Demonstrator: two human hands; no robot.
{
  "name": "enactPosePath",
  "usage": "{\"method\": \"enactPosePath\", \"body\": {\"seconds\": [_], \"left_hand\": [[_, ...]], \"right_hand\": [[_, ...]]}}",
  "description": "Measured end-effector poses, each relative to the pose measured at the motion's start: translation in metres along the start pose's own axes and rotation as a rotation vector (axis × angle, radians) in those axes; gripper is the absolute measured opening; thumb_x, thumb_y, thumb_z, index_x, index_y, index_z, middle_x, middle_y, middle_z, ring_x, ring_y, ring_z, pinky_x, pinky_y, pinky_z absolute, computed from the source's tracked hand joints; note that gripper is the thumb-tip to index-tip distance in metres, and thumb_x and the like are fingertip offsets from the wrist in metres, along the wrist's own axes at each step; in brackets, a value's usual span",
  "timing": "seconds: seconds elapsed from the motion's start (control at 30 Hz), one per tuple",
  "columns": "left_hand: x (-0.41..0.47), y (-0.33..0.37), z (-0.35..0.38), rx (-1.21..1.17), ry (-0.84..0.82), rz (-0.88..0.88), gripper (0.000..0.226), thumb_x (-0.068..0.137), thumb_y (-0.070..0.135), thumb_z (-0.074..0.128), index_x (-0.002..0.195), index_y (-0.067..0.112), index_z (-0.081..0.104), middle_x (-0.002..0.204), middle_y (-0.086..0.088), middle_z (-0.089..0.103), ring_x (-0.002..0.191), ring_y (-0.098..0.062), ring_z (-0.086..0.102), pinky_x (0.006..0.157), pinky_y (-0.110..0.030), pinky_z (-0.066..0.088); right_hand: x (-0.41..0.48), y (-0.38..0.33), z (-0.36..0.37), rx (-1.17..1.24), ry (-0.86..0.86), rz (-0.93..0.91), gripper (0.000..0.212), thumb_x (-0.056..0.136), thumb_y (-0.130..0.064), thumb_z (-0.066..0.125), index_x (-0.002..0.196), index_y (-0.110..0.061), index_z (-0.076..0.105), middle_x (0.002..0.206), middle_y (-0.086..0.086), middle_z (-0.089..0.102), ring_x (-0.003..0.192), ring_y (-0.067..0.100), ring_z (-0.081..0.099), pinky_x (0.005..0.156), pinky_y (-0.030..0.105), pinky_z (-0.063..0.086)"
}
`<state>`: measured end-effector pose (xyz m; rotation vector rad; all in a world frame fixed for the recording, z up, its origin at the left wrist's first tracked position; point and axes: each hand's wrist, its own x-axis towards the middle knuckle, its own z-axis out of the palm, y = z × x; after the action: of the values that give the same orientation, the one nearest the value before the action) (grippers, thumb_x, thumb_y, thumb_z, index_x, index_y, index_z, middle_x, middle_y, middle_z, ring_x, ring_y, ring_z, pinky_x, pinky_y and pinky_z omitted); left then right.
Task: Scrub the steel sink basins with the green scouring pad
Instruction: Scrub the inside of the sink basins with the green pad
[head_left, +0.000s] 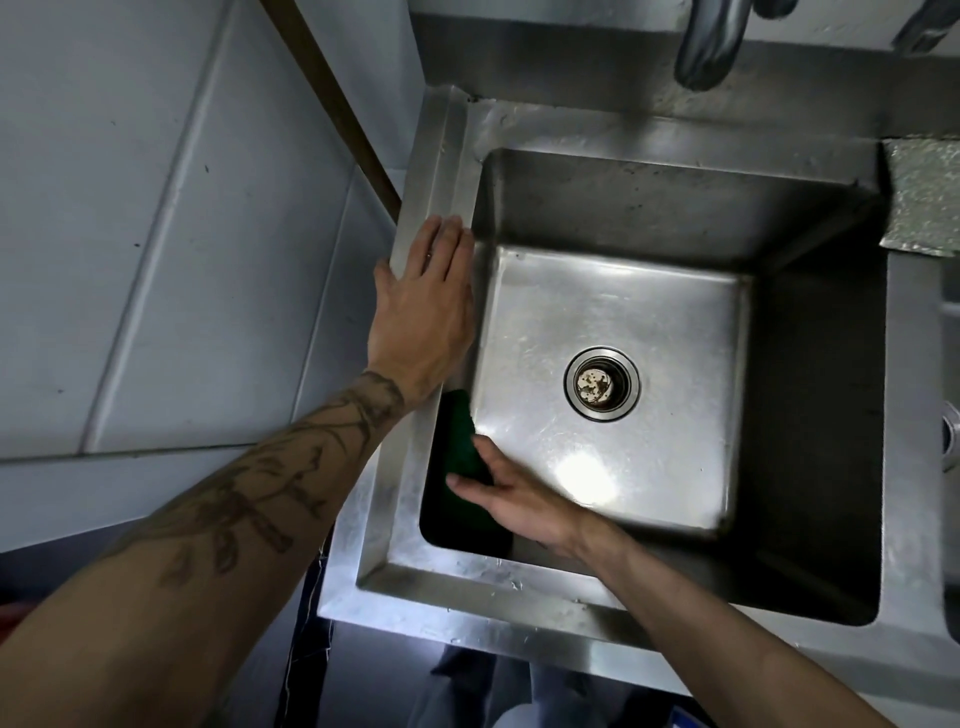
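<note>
At the near-left corner of the steel sink basin (613, 322), the scrubbing is taking place. The person is standing over the basin, and both forearms are reaching in from the near side. The basin's floor is catching a bright glare, and its near and right walls are sitting in shadow.

The left hand (423, 306) is lying flat on the left rim (436, 171), fingers straight and together, pointing away from the person. It is holding nothing and appears to be bracing the body.

The right hand (511, 499) is working down inside the basin with its fingers extended toward the left wall. It is pressing the green scouring pad (457, 431) against that wall, not clenching it. Whether the thumb is hooking the pad's edge cannot be told.

The pad is standing on edge against the left wall, below the left wrist. Its long axis is running along the wall, from the near corner away from the person. The right hand is the nearer one and is already in contact; the left is above, apart from the pad.

The drain (601, 383) is sitting well to the right of the pad. In my judgement, the coming stroke is depending on sliding along that axis while keeping pressure leftward into the wall.
</note>
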<state>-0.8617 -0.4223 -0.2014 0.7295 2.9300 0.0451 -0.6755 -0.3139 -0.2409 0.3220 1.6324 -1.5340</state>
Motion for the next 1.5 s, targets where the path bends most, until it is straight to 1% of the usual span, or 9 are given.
{"method": "enactPosePath", "body": {"seconds": [0.13,0.27,0.57,0.73,0.87,1.07,1.23,1.37,1.5], "left_hand": [[-0.002,0.001,-0.002,0.005,0.007,-0.005,0.059,0.108,0.034,0.019,0.161,0.010,0.033,0.170,-0.011,0.035,0.160,-0.030,0.029,0.106,-0.071,0.042],[-0.002,0.000,0.000,-0.021,0.017,-0.007,0.057,0.109,0.032,0.024,0.161,0.011,0.032,0.169,-0.011,0.035,0.159,-0.030,0.029,0.108,-0.070,0.041],[-0.042,0.011,0.010,0.001,0.077,-0.037,0.058,0.111,0.033,0.026,0.165,0.011,0.028,0.172,-0.012,0.031,0.161,-0.031,0.027,0.129,-0.063,0.019],[-0.138,0.043,0.017,-0.085,0.056,-0.011,0.057,0.111,0.038,0.028,0.164,0.016,0.034,0.173,-0.012,0.031,0.161,-0.032,0.025,0.132,-0.054,0.017],[-0.200,0.060,0.021,-0.076,-0.018,-0.081,0.059,0.112,0.046,0.027,0.166,0.023,0.031,0.176,-0.006,0.023,0.165,-0.025,0.010,0.135,-0.048,0.007],[-0.211,0.065,0.026,-0.117,0.017,-0.156,0.057,0.113,0.048,0.026,0.161,0.022,0.041,0.171,-0.006,0.034,0.165,-0.022,0.015,0.135,-0.047,0.009],[-0.212,0.064,0.026,-0.102,0.022,-0.124,0.058,0.112,0.049,0.026,0.158,0.020,0.046,0.169,-0.005,0.039,0.164,-0.025,0.016,0.133,-0.052,0.014],[-0.210,0.067,0.026,-0.060,0.019,-0.102,0.059,0.109,0.050,0.031,0.158,0.022,0.047,0.169,-0.007,0.038,0.164,-0.032,0.017,0.132,-0.056,0.014],[-0.211,0.073,0.023,-0.116,0.036,-0.106,0.062,0.107,0.053,0.033,0.155,0.019,0.052,0.168,-0.011,0.040,0.162,-0.039,0.020,0.130,-0.062,0.018]], "right_hand": [[-0.006,0.001,-0.004,-0.082,0.006,-0.018,0.057,0.107,-0.036,0.050,0.159,-0.030,0.027,0.165,-0.012,0.028,0.152,0.005,0.026,0.124,0.024,0.021],[-0.024,0.005,-0.016,-0.320,-0.083,-0.067,0.046,0.110,-0.036,0.043,0.154,-0.037,0.033,0.148,-0.021,0.039,0.125,-0.015,0.035,0.097,-0.004,0.026],[-0.080,0.032,-0.086,-0.455,-0.164,-0.045,0.053,0.111,-0.031,0.040,0.162,-0.026,0.026,0.165,-0.012,0.032,0.148,0.000,0.031,0.123,0.018,0.021],[-0.114,0.065,-0.127,-0.425,-0.151,0.024,0.055,0.110,-0.031,0.042,0.162,-0.025,0.024,0.159,-0.020,0.026,0.143,-0.004,0.028,0.097,-0.012,0.018],[-0.110,0.053,-0.109,-0.402,-0.094,0.014,0.052,0.110,-0.030,0.044,0.160,-0.028,0.030,0.148,-0.026,0.030,0.138,-0.007,0.029,0.088,-0.015,0.017],[-0.066,0.016,-0.062,-0.560,-0.247,-0.075,0.048,0.111,-0.034,0.039,0.159,-0.032,0.033,0.163,-0.012,0.036,0.148,0.003,0.030,0.115,0.014,0.017],[-0.091,0.035,-0.092,-0.550,-0.285,0.027,0.049,0.111,-0.036,0.037,0.160,-0.034,0.029,0.151,-0.023,0.030,0.135,-0.009,0.022,0.110,0.011,0.012],[-0.125,0.055,-0.125,-0.478,-0.195,0.178,0.048,0.111,-0.032,0.040,0.158,-0.035,0.034,0.149,-0.026,0.035,0.144,0.001,0.031,0.116,0.016,0.020],[-0.160,0.067,-0.156,-0.550,-0.135,0.287,0.043,0.109,-0.027,0.039,0.148,-0.043,0.045,0.145,-0.016,0.049,0.134,0.007,0.043,0.111,0.021,0.031]]}}
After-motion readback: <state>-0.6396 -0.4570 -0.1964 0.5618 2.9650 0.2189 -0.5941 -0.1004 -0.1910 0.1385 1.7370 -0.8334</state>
